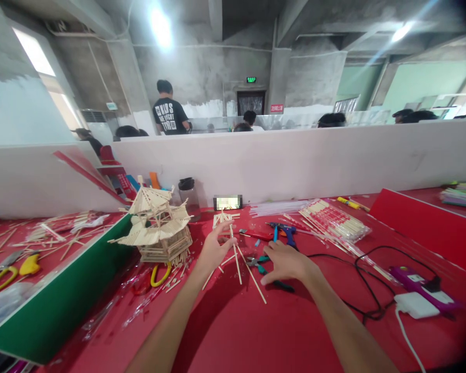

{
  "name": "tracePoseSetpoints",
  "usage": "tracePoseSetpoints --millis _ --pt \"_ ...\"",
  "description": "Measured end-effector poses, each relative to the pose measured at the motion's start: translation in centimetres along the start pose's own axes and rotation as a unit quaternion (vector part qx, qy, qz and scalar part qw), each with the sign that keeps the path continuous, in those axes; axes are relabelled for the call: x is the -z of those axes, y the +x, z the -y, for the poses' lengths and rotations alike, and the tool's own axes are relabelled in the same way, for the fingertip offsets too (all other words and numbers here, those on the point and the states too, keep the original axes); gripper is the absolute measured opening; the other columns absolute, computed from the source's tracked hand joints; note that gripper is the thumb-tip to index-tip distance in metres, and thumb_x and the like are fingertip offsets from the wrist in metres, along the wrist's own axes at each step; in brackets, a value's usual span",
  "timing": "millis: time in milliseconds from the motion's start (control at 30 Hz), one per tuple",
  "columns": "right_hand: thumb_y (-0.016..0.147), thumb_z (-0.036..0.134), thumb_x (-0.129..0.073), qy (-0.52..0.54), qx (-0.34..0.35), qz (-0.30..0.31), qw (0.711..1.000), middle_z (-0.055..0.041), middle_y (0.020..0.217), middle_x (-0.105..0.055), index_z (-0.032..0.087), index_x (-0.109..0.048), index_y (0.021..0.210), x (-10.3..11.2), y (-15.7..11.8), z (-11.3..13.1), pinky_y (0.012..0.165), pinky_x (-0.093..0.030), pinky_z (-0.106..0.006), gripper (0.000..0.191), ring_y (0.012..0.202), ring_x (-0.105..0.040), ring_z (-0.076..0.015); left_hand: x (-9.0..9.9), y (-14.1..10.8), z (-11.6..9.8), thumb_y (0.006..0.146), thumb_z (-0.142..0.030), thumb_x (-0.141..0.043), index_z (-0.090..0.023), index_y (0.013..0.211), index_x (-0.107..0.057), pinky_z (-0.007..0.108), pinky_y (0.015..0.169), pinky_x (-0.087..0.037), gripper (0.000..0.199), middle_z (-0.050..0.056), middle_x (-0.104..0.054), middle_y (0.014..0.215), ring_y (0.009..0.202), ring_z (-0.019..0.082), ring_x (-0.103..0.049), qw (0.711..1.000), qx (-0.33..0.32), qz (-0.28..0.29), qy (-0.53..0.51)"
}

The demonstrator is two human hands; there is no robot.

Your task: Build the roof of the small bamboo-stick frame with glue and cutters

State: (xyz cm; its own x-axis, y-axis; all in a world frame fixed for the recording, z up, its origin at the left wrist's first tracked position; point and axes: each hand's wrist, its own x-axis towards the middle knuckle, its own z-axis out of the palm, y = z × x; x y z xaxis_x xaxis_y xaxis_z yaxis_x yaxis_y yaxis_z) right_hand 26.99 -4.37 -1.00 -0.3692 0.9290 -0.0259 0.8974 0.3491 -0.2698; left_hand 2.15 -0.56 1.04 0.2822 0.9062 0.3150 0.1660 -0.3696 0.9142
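Observation:
My left hand (217,247) is curled with thumb and fingertips around the upper part of a thin wooden stick (237,267). Just beyond it stands a small frame of sticks (222,219), partly hidden by the fingers. A second loose stick (256,284) slants across the red table beside the first. Fingers spread, my right hand (289,263) hovers over or rests near the green-handled pliers (262,265); contact is unclear. A blue glue gun (289,233) lies beyond that hand. To the left is a pagoda model built of sticks (161,228).
A phone (228,202) leans against the white partition (295,160). Packed sticks (334,220) lie back right, near a black cable (357,269) and purple power strip (423,287). Yellow-handled scissors (161,274) are by the pagoda. A green board (70,290) edges the left; people sit beyond.

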Motion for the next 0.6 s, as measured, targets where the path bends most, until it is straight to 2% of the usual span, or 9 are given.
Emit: tracePoseSetpoints --millis 67,133,233,300,367,433,533,600 --pt "0.051 0.062 -0.086 -0.040 -0.021 0.013 0.999 -0.0196 0.125 -0.059 0.017 -0.064 0.116 -0.5 -0.3 0.0 0.092 -0.043 -0.045 0.082 0.118 -0.051 -0.0410 0.0 0.0 0.2 0.083 -0.027 -0.065 -0.023 0.137 -0.053 0.031 0.078 -0.058 0.056 0.012 -0.059 0.136 0.077 0.013 -0.070 1.000 -0.001 0.000 -0.003" --pt "0.052 0.055 -0.087 -0.060 -0.029 0.012 0.998 -0.0194 0.125 -0.058 0.017 -0.065 0.116 -0.8 -0.2 0.2 0.092 -0.043 -0.044 0.078 0.119 -0.051 -0.0405 0.0 0.0 0.3 0.083 -0.026 -0.065 -0.023 0.137 -0.053 0.032 0.078 -0.059 0.056 0.012 -0.060 0.135 0.077 0.013 -0.070 1.000 -0.001 0.000 -0.007" --pt "0.060 0.042 -0.082 -0.069 -0.001 0.013 0.998 -0.0172 0.115 -0.064 0.017 -0.068 0.105 -0.7 0.2 0.2 0.085 -0.044 -0.039 0.053 0.111 -0.056 -0.0375 0.0 0.1 0.3 0.083 -0.027 -0.065 -0.022 0.137 -0.053 0.033 0.078 -0.060 0.055 0.013 -0.058 0.138 0.076 0.013 -0.071 1.000 0.006 0.001 -0.024" --pt "0.061 0.035 -0.079 -0.057 0.017 0.018 0.998 -0.0149 0.103 -0.068 0.018 -0.068 0.094 -0.3 0.3 -0.2 0.077 -0.045 -0.036 0.038 0.098 -0.062 -0.0341 0.0 0.1 0.5 0.082 -0.027 -0.065 -0.022 0.136 -0.053 0.034 0.077 -0.061 0.055 0.014 -0.055 0.142 0.077 0.014 -0.072 0.999 0.006 0.006 -0.040" --pt "0.063 0.034 -0.077 -0.021 0.010 0.015 1.000 -0.0117 0.092 -0.069 0.019 -0.067 0.086 0.4 0.3 -0.7 0.068 -0.043 -0.032 0.030 0.082 -0.064 -0.0288 0.1 0.2 0.6 0.082 -0.028 -0.065 -0.022 0.136 -0.052 0.035 0.077 -0.062 0.055 0.014 -0.052 0.145 0.078 0.016 -0.073 0.999 -0.001 0.011 -0.048" --pt "0.068 0.036 -0.074 0.032 -0.007 -0.019 0.999 -0.0087 0.088 -0.069 0.019 -0.065 0.086 1.1 0.3 -1.0 0.064 -0.041 -0.030 0.026 0.073 -0.062 -0.0240 0.2 0.2 0.7 0.083 -0.029 -0.065 -0.023 0.138 -0.052 0.036 0.077 -0.062 0.057 0.013 -0.052 0.146 0.078 0.016 -0.072 0.999 -0.005 0.014 -0.043" --pt "0.077 0.038 -0.069 0.136 0.011 -0.099 0.986 -0.0063 0.095 -0.069 0.020 -0.064 0.097 2.1 0.4 -0.9 0.073 -0.044 -0.031 0.027 0.080 -0.063 -0.0217 0.3 0.0 0.4 0.082 -0.029 -0.066 -0.024 0.139 -0.052 0.036 0.082 -0.060 0.059 0.013 -0.049 0.148 0.079 0.015 -0.071 0.999 -0.009 0.026 -0.026" --pt "0.078 0.036 -0.068 0.205 0.050 -0.122 0.970 -0.0066 0.104 -0.068 0.020 -0.063 0.105 2.3 0.5 -0.5 0.082 -0.046 -0.033 0.031 0.091 -0.063 -0.0225 0.2 -0.1 0.2 0.080 -0.028 -0.069 -0.024 0.140 -0.051 0.035 0.083 -0.059 0.062 0.013 -0.047 0.151 0.081 0.015 -0.071 0.999 -0.013 0.035 -0.023"
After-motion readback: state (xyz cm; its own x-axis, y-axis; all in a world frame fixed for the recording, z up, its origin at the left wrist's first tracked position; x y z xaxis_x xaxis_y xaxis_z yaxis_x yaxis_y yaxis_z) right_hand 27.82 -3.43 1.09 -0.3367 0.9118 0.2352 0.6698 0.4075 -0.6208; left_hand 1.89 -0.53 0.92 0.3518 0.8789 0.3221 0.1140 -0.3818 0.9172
